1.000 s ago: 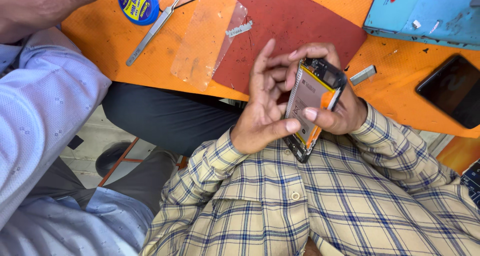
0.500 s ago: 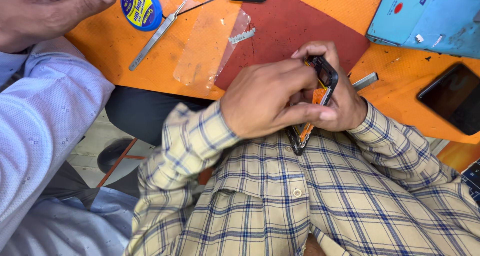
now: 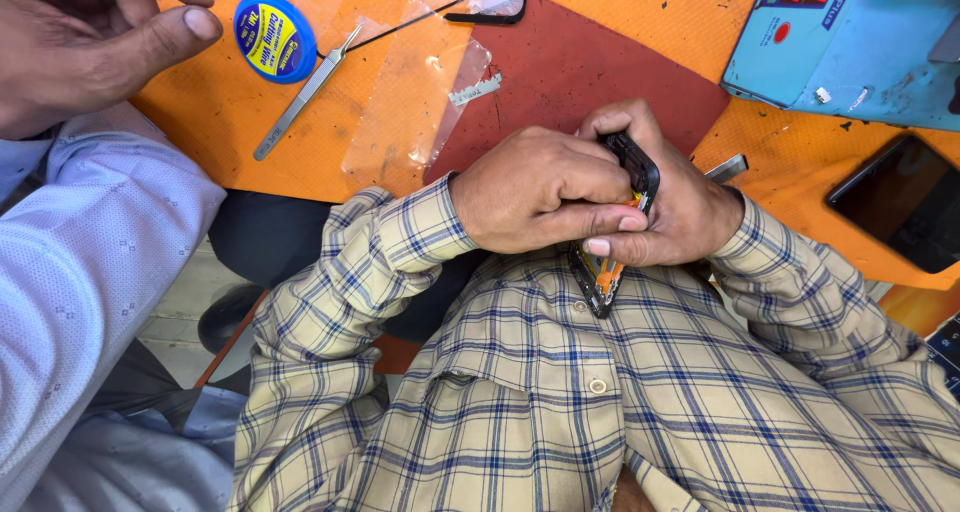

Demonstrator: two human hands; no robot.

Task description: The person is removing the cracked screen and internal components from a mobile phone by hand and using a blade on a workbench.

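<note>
Left hand (image 3: 545, 187), spread off phone frame 1 s ago, now wraps over opened phone (image 3: 615, 242); right hand (image 3: 680, 207) grips it behind, near tabletop's (image 3: 230, 122) front edge.

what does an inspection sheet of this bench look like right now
surface: orange table with a dark red mat on it
job's things: opened phone, edge-on, clasped between both hands at the chest
clutter: tweezers, round blue and yellow spool, clear film sheet, small metal strip, dark phone lying flat, blue machine at top right
hands: left hand wrapped over the phone; right hand cupping it from the other side
cables: nothing seen
surroundings: another person's hand and pale blue sleeve at the left
</note>
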